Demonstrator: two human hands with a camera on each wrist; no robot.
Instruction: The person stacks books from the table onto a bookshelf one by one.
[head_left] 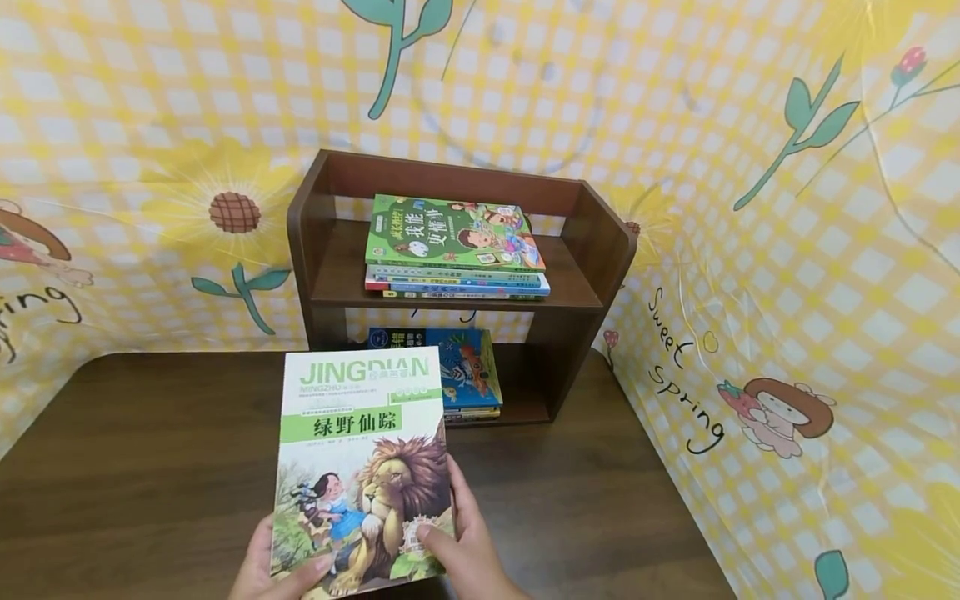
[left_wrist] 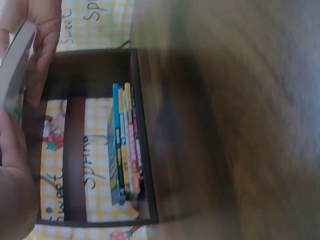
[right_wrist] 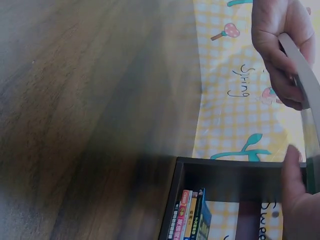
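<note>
A white and green storybook (head_left: 360,467) with a lion and a girl on its cover is held up in front of a small brown bookshelf (head_left: 457,304). My left hand (head_left: 281,575) grips its lower left edge, thumb on the cover. At the lower right, my right hand (head_left: 468,542) holds it too, with the thumb on the front and fingers along the side. Both wrist views show the book edge-on between the two hands. A stack of books (head_left: 457,246), green cover on top, lies on the upper shelf. Another stack, with a blue book (head_left: 468,367) uppermost, lies on the lower shelf, partly hidden.
The bookshelf stands on a dark wooden table (head_left: 150,467) against its back side. Yellow checked cloth (head_left: 750,250) with flowers and cartoon figures hangs behind and along the right.
</note>
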